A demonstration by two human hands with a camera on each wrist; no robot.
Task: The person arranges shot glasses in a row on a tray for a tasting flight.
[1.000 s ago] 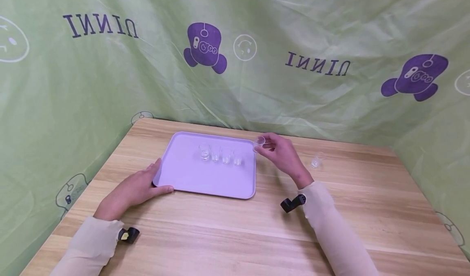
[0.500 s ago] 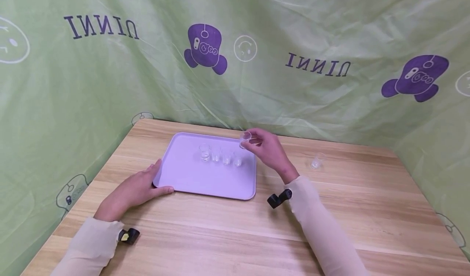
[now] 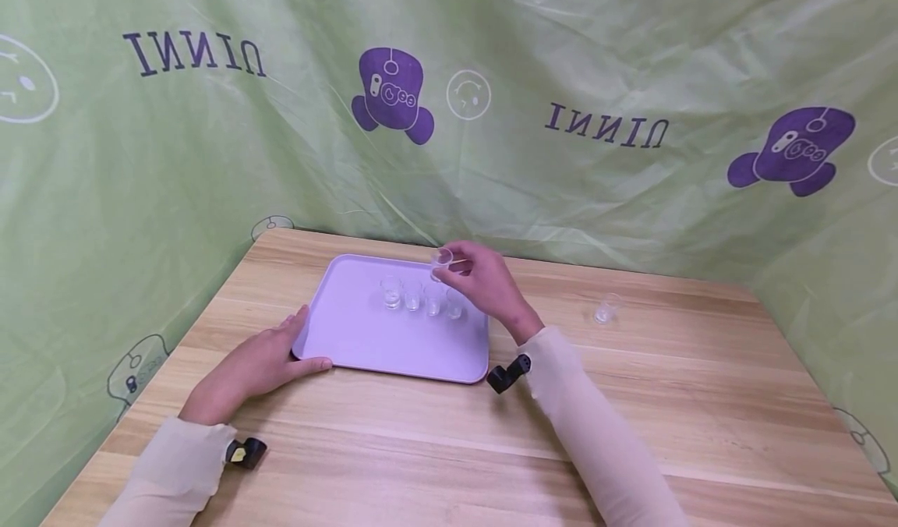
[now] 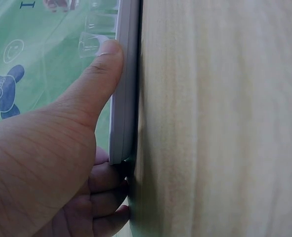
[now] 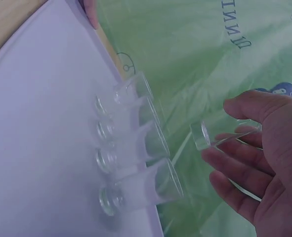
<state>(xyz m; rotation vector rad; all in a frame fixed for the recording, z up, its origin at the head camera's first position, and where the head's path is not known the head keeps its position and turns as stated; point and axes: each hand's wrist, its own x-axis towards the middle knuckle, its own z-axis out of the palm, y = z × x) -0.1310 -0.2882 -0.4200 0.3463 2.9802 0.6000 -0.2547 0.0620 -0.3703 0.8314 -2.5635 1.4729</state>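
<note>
The right hand (image 3: pixel 484 279) is pinching a clear glass (image 3: pixel 440 267) between thumb and fingers, holding it near the far rim of the purple tray (image 3: pixel 393 348), where four similar glasses (image 3: pixel 412 301) are standing in a row. The left hand (image 3: pixel 258 362) is apparently gripping the tray's near left corner, its fingertips being partly hidden. Another glass (image 3: pixel 606 309) is resting rightward on the wooden table (image 3: pixel 351 449).

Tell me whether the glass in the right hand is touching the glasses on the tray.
Apart: the right wrist view shows green curtain between the held glass and the standing glasses.
</note>
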